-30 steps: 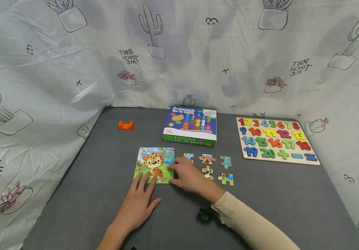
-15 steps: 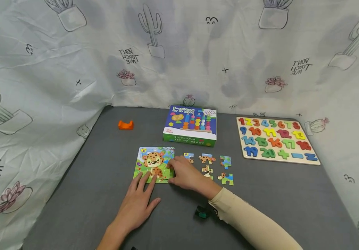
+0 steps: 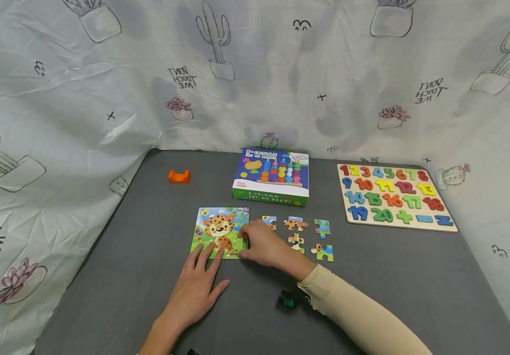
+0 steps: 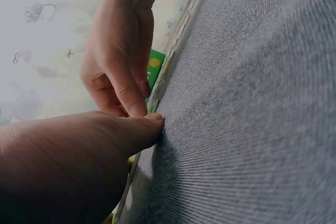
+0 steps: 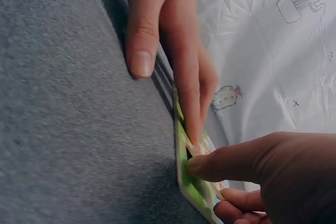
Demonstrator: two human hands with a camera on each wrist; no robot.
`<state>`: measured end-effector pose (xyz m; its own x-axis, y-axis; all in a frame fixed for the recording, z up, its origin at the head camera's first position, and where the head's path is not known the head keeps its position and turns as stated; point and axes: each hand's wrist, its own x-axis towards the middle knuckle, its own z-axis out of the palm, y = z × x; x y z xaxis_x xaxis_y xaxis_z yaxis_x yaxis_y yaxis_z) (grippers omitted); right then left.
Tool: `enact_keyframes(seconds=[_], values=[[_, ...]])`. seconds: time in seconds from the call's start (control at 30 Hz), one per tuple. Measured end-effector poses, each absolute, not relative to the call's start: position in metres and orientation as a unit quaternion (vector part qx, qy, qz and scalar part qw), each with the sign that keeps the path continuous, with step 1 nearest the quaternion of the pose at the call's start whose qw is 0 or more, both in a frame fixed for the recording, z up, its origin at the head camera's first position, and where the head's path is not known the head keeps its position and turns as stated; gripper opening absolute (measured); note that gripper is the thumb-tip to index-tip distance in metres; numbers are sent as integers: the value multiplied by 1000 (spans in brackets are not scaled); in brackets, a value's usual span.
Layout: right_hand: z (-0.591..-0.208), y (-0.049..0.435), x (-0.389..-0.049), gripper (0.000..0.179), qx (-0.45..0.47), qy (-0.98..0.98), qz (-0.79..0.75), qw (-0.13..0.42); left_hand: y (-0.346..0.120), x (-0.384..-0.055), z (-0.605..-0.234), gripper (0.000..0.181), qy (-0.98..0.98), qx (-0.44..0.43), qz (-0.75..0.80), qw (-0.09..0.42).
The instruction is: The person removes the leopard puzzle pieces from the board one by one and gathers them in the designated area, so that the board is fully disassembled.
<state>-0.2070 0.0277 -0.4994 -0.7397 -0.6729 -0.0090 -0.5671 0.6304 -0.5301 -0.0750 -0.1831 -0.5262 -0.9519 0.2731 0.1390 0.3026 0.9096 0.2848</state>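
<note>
Grey table (image 3: 126, 276), cactus-print cloth (image 3: 259, 93) behind, leopard puzzle (image 3: 217, 229) near the middle.
The left hand (image 3: 197, 291) is spread, fingertips resting on the puzzle's lower part; the right hand (image 3: 265, 246) pinches its right side between thumb and fingers. Loose pieces (image 3: 295, 224) lie right of it, some partly behind that hand; a box (image 3: 270, 177) lies beyond.

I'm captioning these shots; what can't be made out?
Head: leopard puzzle, right edge partly behind the right hand.
Head: black object, cut off by the bottom edge.
Left wrist: puzzle's picture, seen nearly edge-on behind the left hand.
Right wrist: lowest fingers, cut off by the bottom edge.
</note>
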Motion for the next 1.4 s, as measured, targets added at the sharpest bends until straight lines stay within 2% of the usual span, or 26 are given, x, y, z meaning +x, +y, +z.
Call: enact_keyframes(seconds=[0.37,0.77,1.07,1.4], values=[[-494,29,-215,37,-349,888,-271,131,-183,-76,-525,74,-975,-148,-157,46],[-473,33,-213,36,-342,894,-263,119,-181,-77,-525,75,-976,-151,-151,46],[-462,69,-206,36,-328,889,-311,70,-178,-77,-526,76,-981,-142,-120,49],[-458,118,-182,38,-302,884,-355,34,-173,-75,-520,77,-987,-126,-94,25]])
